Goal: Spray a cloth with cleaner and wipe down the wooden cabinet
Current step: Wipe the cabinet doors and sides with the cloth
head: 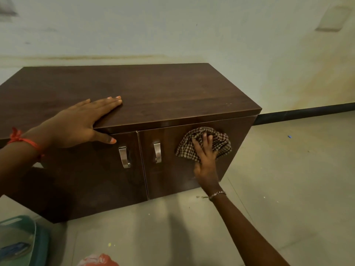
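Note:
A low dark wooden cabinet [163, 89] with two doors and metal handles stands on the floor against the wall. My left hand [80, 121] lies flat on the front edge of its top, fingers spread, thumb hanging over the left door. My right hand [205, 160] presses a brown checked cloth [221, 143] against the upper part of the right door, to the right of that door's handle [157, 152]. No cleaner bottle is clearly in view.
A teal plastic basket [21, 239] sits on the floor at the bottom left. A red and white object [98, 260] pokes in at the bottom edge. Pale floor tiles [288, 179] stretch to the right of the cabinet, with a dark skirting along the wall.

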